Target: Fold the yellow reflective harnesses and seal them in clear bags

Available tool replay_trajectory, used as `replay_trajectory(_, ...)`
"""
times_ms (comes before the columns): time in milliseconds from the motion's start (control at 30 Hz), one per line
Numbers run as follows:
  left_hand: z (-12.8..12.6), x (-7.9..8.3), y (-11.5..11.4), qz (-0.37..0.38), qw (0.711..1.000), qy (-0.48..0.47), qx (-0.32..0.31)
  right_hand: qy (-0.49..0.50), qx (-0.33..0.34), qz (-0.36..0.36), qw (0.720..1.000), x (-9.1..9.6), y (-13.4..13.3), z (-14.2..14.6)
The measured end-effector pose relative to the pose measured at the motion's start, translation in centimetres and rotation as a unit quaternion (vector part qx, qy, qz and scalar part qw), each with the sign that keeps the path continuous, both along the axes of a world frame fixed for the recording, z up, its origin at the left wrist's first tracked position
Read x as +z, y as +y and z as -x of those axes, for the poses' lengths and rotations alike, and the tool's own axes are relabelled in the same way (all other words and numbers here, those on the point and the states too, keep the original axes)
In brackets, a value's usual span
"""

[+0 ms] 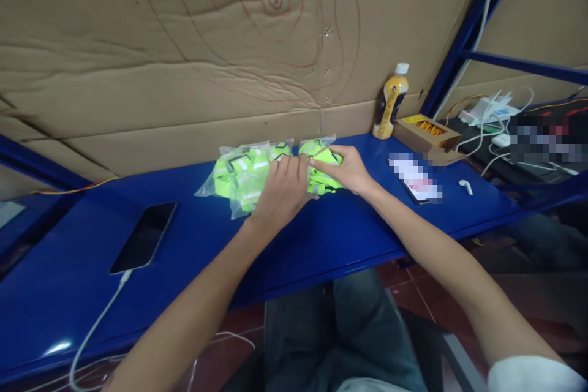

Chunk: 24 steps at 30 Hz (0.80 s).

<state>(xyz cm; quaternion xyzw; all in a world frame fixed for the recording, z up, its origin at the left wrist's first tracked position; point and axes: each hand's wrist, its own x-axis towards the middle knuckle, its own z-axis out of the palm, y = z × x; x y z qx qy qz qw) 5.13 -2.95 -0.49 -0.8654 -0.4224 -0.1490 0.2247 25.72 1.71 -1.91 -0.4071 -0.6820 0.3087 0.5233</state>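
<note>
Clear plastic bags packed with neon-green cloth with grey reflective strips, like safety vests, lie in a bundle at the back of the blue table. My left hand is closed round the middle of the bundle, back of the hand up. At the right part of the bundle, my right hand has its thumb and fingers closed in toward the left hand. A thin brownish band, like a rubber band, runs between the two hands. My fingers hide how it goes round the bags.
On the blue table a phone with a white cable lies left. To the right are a yellow drink bottle, a small cardboard box of orange-yellow bands, another phone and a white earbud. Cardboard walls the back.
</note>
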Motion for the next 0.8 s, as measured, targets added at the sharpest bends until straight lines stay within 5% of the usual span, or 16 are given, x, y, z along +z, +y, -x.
replay_trajectory(100,0.4,-0.8,0.6,0.034,0.999,-0.025,-0.018,-0.048,0.027,-0.004,0.998,0.4,-0.4,-0.1)
replay_trajectory(333,1.6,-1.0,1.8,0.100,0.993,-0.051,-0.019,-0.072,0.210,0.086,0.971,1.8,-2.4,-0.3)
replay_trajectory(533,1.7,0.0,1.8,0.162,0.980,-0.113,-0.030,-0.043,0.238,0.121,0.963,2.2,-2.0,-0.8)
replay_trajectory(800,1.7,-0.3,1.9,0.017,0.984,-0.127,-0.126,0.120,0.222,0.200,0.947,2.3,-1.5,-0.7)
